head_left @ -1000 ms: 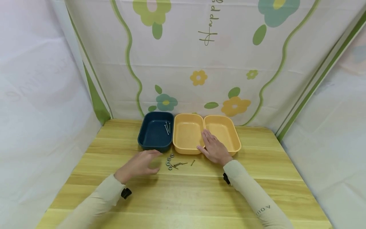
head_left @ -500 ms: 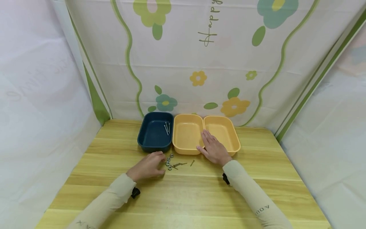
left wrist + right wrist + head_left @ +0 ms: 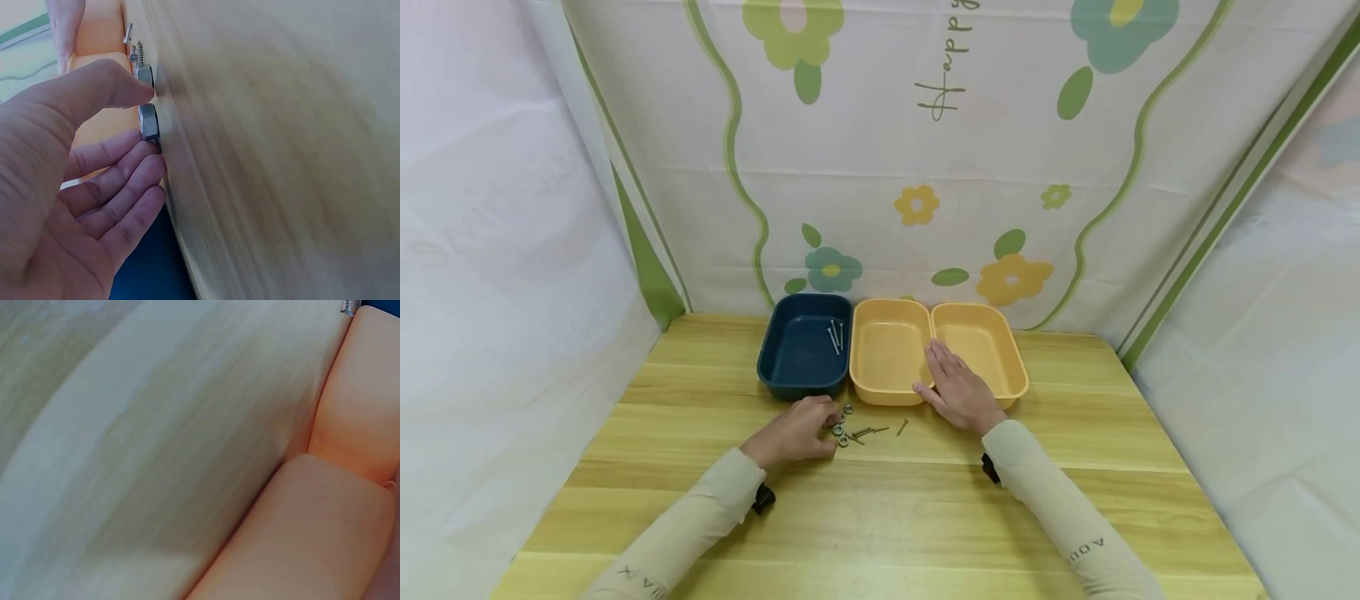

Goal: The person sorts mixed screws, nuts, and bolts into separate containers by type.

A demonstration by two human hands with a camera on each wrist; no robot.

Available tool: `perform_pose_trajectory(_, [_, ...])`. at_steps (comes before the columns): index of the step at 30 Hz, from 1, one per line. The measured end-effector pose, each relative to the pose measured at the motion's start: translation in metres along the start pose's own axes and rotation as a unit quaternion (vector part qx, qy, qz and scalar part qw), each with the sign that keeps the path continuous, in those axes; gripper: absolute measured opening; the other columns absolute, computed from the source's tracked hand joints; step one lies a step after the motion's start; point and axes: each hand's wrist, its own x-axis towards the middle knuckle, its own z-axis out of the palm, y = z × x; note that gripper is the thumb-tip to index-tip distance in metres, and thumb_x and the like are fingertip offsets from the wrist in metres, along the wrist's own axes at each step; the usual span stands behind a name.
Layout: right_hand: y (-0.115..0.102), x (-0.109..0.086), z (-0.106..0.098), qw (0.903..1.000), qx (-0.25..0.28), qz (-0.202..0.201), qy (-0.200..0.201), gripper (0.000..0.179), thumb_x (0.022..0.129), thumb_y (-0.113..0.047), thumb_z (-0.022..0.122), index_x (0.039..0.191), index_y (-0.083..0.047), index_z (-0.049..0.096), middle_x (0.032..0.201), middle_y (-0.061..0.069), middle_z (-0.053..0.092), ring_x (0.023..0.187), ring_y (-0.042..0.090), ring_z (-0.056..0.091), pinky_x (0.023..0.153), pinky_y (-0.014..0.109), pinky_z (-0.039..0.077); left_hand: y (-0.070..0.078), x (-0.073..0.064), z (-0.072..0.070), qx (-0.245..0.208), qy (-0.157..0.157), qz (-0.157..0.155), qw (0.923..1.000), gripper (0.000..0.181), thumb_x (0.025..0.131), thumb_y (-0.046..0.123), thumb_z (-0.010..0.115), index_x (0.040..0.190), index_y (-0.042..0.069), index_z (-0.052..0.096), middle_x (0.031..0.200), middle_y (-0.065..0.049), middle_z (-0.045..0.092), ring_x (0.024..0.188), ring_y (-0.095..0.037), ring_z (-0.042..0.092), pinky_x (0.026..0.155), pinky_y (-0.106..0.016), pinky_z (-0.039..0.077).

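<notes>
My left hand (image 3: 793,433) rests at the table beside a short row of hex nuts (image 3: 838,430), thumb and fingers apart. In the left wrist view one nut (image 3: 149,122) stands between the thumb and the bent fingers, the fingertips right at its lower edge. The thumb tip overlaps another nut (image 3: 144,75). Just right of the nuts lie several brass-coloured screws (image 3: 863,432). My right hand (image 3: 958,392) lies with straight fingers across the adjoining rims of the middle yellow bin (image 3: 891,398) and the right yellow bin (image 3: 1018,385).
Left of the yellow bins stands a dark blue bin (image 3: 801,392) with several silver screws (image 3: 835,335) inside. A single brass screw (image 3: 902,427) lies apart in front of the middle bin. A white flowered cloth (image 3: 850,208) hangs behind the wooden table (image 3: 880,517).
My left hand has moved right, up to the row of nuts, and lowered its fingers around them. The right hand has stayed on the yellow bins.
</notes>
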Motion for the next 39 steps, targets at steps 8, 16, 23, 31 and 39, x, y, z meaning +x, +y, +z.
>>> perform_pose_trajectory(8, [-0.001, -0.001, 0.000, 1.0000, -0.005, -0.004, 0.002, 0.082, 0.112, -0.056, 0.034, 0.167, 0.003, 0.016, 0.177, 0.018, 0.010, 0.166, 0.033, 0.014, 0.133, 0.050, 0.022, -0.003, 0.005, 0.002, -0.008, -0.001, 0.011, 0.9999, 0.022, 0.081, 0.013, 0.079, 0.102, 0.010, 0.072, 0.096, 0.002, 0.065, 0.085, -0.010, 0.057, 0.077, -0.028, 0.055])
perform_pose_trajectory(16, [-0.001, -0.001, 0.000, 1.0000, -0.005, -0.003, 0.001, 0.082, 0.112, -0.056, 0.033, 0.167, 0.002, 0.015, 0.177, 0.018, 0.010, 0.166, 0.033, 0.013, 0.133, 0.050, 0.021, -0.003, 0.008, 0.002, -0.029, -0.010, 0.013, 0.9994, 0.015, 0.083, 0.006, 0.076, 0.097, 0.011, 0.072, 0.092, 0.003, 0.066, 0.081, -0.008, 0.056, 0.072, -0.023, 0.051])
perform_pose_trajectory(23, [-0.001, 0.000, -0.001, 1.0000, -0.005, -0.001, 0.001, 0.082, 0.112, -0.056, 0.033, 0.167, 0.003, 0.016, 0.177, 0.018, 0.011, 0.166, 0.033, 0.014, 0.133, 0.050, 0.021, -0.003, 0.007, -0.001, -0.035, -0.007, 0.022, 0.9991, 0.014, 0.081, 0.005, 0.077, 0.091, 0.011, 0.070, 0.085, 0.001, 0.066, 0.077, -0.008, 0.054, 0.068, -0.023, 0.049])
perform_pose_trajectory(31, [-0.001, 0.002, -0.001, 0.9998, -0.019, -0.006, 0.002, 0.082, 0.112, -0.055, 0.034, 0.167, 0.003, 0.017, 0.177, 0.020, 0.014, 0.165, 0.034, 0.017, 0.133, 0.049, 0.022, -0.005, 0.001, -0.003, -0.023, -0.013, 0.025, 0.9993, 0.016, 0.080, 0.010, 0.082, 0.086, 0.016, 0.068, 0.079, 0.007, 0.064, 0.073, -0.003, 0.053, 0.066, -0.021, 0.048])
perform_pose_trajectory(39, [0.001, 0.003, 0.001, 0.9999, -0.014, 0.000, -0.004, 0.083, 0.112, -0.057, 0.032, 0.167, 0.002, 0.015, 0.177, 0.019, 0.010, 0.166, 0.032, 0.012, 0.134, 0.048, 0.020, 0.010, -0.003, -0.017, -0.026, -0.021, 0.022, 0.9992, 0.014, 0.082, 0.013, 0.082, 0.088, 0.017, 0.070, 0.083, 0.007, 0.066, 0.074, -0.004, 0.055, 0.067, -0.020, 0.050])
